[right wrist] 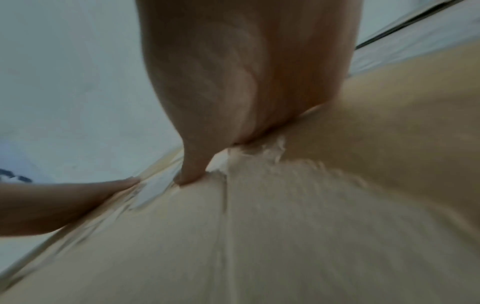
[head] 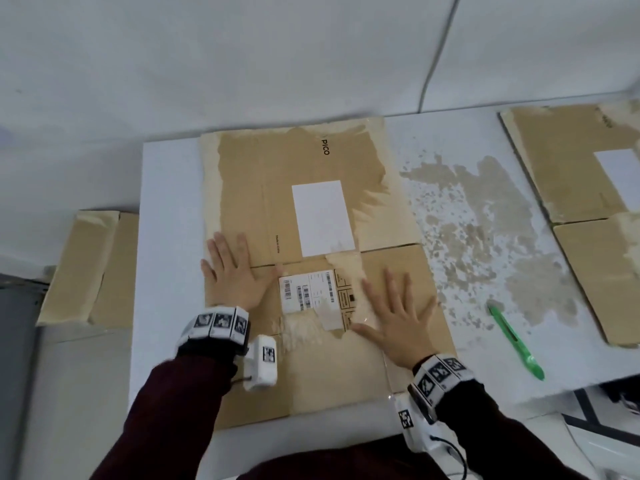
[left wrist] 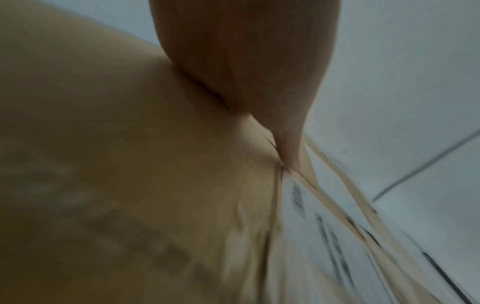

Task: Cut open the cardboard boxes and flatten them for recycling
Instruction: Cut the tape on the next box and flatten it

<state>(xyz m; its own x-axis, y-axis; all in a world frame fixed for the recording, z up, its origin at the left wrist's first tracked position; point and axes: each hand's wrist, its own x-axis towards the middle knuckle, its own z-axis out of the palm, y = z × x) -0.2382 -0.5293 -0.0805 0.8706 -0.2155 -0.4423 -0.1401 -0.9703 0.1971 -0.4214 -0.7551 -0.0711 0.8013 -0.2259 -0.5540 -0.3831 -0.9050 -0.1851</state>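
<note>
While wrist views blur | head view: left hand, right hand flat on box

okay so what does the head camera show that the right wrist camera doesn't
Only the head view shows the green cutter lying on the table, the barcode label and the flattened cardboard at the right. Only the right wrist view shows torn tape up close. Both show both hands, left and right, pressing flat on the flattened box.
</note>
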